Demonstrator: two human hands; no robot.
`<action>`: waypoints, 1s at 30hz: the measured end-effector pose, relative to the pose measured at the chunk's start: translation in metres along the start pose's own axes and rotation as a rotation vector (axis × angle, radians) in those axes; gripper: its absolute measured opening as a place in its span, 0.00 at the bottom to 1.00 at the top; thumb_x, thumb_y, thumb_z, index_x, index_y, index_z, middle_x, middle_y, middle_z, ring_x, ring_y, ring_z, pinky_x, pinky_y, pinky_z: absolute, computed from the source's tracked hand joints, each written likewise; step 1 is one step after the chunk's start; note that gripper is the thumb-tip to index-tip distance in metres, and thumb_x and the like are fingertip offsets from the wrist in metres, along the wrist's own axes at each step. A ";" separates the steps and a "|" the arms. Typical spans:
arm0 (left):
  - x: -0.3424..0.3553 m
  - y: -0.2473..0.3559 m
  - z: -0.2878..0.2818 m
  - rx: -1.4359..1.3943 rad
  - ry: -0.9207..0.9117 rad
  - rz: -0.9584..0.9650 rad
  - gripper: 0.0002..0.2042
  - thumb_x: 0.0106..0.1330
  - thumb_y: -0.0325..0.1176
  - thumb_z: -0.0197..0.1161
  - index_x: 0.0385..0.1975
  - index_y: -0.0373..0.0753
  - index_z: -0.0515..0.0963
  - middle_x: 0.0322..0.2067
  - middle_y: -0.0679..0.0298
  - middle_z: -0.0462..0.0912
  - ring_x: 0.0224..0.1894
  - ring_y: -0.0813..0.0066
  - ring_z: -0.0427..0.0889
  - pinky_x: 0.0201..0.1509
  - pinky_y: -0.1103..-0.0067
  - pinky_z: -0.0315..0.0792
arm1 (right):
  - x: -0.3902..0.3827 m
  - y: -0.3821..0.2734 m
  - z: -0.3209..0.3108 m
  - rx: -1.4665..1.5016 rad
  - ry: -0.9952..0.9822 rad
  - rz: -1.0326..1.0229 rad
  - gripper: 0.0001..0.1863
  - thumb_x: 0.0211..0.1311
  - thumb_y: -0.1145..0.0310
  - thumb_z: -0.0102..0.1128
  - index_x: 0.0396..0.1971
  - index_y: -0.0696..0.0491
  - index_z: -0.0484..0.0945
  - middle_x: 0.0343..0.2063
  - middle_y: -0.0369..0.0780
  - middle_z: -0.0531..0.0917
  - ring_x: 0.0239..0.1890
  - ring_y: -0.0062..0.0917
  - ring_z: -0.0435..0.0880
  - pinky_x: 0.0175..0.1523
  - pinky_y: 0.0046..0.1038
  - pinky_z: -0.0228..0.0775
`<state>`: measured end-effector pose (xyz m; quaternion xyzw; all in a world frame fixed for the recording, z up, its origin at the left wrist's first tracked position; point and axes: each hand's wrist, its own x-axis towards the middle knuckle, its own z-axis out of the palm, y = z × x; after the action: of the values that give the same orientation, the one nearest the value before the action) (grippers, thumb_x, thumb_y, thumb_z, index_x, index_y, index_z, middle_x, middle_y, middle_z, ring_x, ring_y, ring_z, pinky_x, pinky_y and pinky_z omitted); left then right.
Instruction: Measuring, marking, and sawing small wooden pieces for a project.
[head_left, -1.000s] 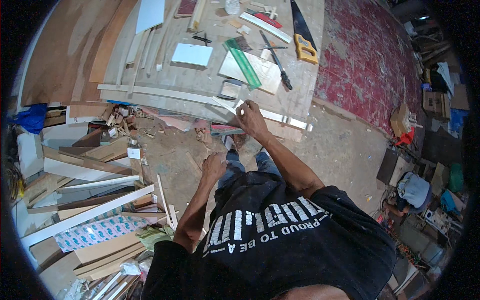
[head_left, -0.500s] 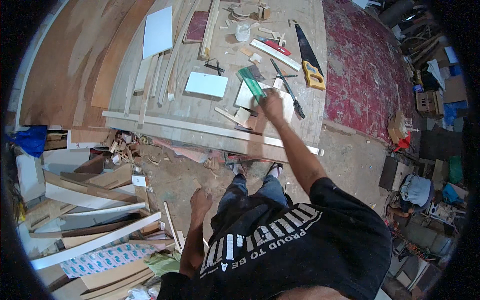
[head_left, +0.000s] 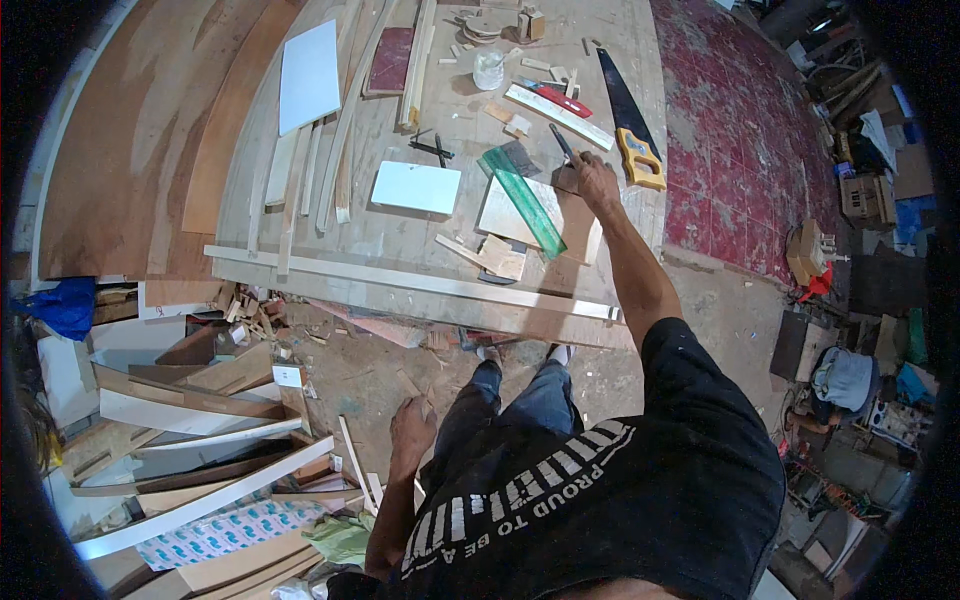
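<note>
Right, your right hand [head_left: 595, 180] is on the dark rod-shaped tool [head_left: 563, 143], which pokes out past the fingers toward 11 o'clock. Contact looks real, but I can't tell whether the fingers are clenched around it; the palm and lower end are hidden. Reads as a pick-up step. Next move calls for a firm hold and a lift clear of the neighbours: saw [head_left: 632, 120] at 1 o'clock, narrow pale strip [head_left: 565, 118] at 11.

Between 8 and 9: green ruler [head_left: 525, 205], slanted across a pale board [head_left: 500, 212]. White panel [head_left: 416, 187] further out at 9. All on the workbench [head_left: 380, 240].

Your left hand [head_left: 412, 430] hangs off the bench at 7, loosely curled; can't tell if it holds anything.
</note>
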<state>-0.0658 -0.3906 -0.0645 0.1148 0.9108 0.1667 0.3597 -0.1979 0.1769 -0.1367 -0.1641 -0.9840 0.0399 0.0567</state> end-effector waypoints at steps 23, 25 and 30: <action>-0.002 0.366 0.209 0.061 0.224 0.547 0.25 0.59 0.27 0.59 0.58 0.27 0.69 0.62 0.48 0.68 0.54 0.45 0.75 0.54 0.59 0.76 | -0.250 0.196 -0.142 0.998 -0.071 0.310 0.17 0.65 0.73 0.56 0.52 0.63 0.76 0.38 0.44 0.84 0.34 0.25 0.83 0.43 0.28 0.75; 0.002 0.381 0.226 0.105 0.294 0.491 0.27 0.57 0.25 0.60 0.60 0.27 0.67 0.62 0.49 0.67 0.55 0.45 0.75 0.52 0.59 0.78 | -0.262 0.209 -0.147 1.062 -0.129 0.339 0.15 0.65 0.73 0.57 0.49 0.63 0.76 0.38 0.44 0.84 0.33 0.25 0.83 0.41 0.28 0.76; 0.010 0.401 0.242 0.189 0.283 0.339 0.32 0.54 0.23 0.61 0.64 0.33 0.65 0.65 0.51 0.65 0.62 0.48 0.70 0.61 0.63 0.73 | -0.274 0.238 -0.156 1.035 -0.198 0.292 0.13 0.66 0.72 0.58 0.47 0.61 0.77 0.35 0.42 0.84 0.31 0.24 0.82 0.39 0.27 0.75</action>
<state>0.1309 0.0343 -0.0814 0.2748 0.9314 0.1532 0.1828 0.1549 0.3209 -0.0323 -0.2451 -0.8036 0.5415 0.0309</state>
